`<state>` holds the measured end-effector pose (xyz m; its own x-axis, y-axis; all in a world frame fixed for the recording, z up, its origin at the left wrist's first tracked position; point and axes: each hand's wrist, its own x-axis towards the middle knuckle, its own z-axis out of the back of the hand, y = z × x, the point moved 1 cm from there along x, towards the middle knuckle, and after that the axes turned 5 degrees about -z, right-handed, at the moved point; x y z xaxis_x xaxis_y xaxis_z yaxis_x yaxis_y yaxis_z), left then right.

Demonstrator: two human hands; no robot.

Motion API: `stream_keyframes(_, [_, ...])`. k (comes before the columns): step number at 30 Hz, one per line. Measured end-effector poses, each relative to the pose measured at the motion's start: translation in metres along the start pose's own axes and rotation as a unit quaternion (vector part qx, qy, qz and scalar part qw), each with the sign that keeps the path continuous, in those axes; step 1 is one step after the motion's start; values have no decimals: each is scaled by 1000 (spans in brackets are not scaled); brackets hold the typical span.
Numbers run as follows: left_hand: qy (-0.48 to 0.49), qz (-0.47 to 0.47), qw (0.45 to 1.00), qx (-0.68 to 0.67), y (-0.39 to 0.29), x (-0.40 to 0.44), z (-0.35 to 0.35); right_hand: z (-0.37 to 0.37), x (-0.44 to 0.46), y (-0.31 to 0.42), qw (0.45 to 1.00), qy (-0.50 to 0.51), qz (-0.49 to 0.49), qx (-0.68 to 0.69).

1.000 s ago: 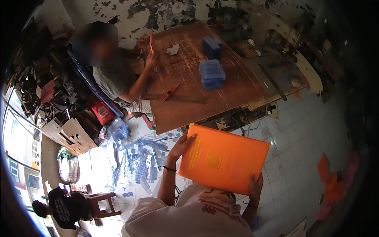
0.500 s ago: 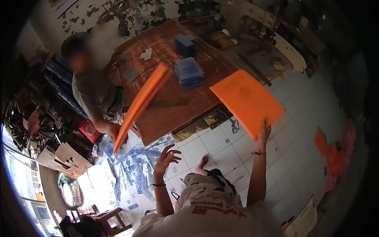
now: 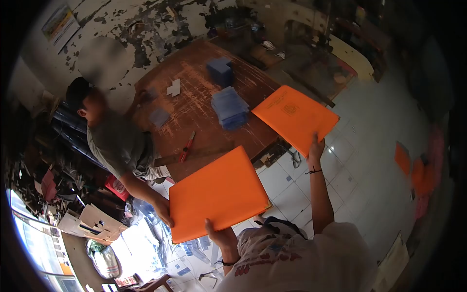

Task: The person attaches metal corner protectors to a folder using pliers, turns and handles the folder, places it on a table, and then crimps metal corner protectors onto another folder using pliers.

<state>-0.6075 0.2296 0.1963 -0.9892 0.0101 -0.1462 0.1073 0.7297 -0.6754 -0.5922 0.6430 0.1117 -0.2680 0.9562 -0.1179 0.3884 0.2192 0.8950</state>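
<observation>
While a co-worker's hand (image 3: 162,210) holds its side edge, a plain-faced orange folder (image 3: 219,192) is clamped in the left hand (image 3: 224,237) before the worn table (image 3: 193,62), the right hand (image 3: 316,147) gripping a printed folder (image 3: 302,119), both seemingly light, stiff, slightly slippery and best held by their edges.

The table (image 3: 194,104) was in front. On it, one pile (image 3: 220,72) was behind another pile (image 3: 229,108). A card (image 3: 174,87) lay left of both, and a cutter (image 3: 188,147) lay closer, just behind the left folder (image 3: 219,194). The right folder (image 3: 296,117) was by the table's right corner. A person (image 3: 116,141) was left of the table. Scraps (image 3: 195,250) lay on the floor.
</observation>
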Motion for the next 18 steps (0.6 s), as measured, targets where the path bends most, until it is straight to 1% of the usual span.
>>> stream_keyframes(2, [-17,20,997,68,-3,0,-1,22,-20,15,1000,-1,3,-15])
stream_keyframes(3, [-2,40,997,68,-8,4,3,41,-42,41,999,-36,17,-28])
stream_keyframes(5, [5,59,997,54,-9,-6,15,69,-72,90,996,-66,48,-36])
stream_keyframes(6, [30,48,997,60,-16,-13,7,86,-90,113,994,-82,69,-32])
stream_keyframes(7, [63,61,995,53,-15,-11,19,103,-106,132,991,-98,91,-31])
stream_keyframes(10, [147,68,983,89,-2,-6,25,164,-149,173,972,-190,129,42])
stream_keyframes(12, [211,78,968,111,10,-2,32,197,-188,196,950,-226,174,129])
stream_keyframes(13, [232,102,961,115,14,-6,30,213,-209,208,936,-233,200,170])
stream_keyframes(14, [251,123,953,115,17,-12,29,230,-233,219,925,-248,227,177])
stream_keyframes(16, [295,170,934,106,28,-21,18,252,-276,236,903,-272,277,185])
stream_keyframes(18, [325,242,909,101,42,-29,21,284,-315,242,876,-314,325,167])
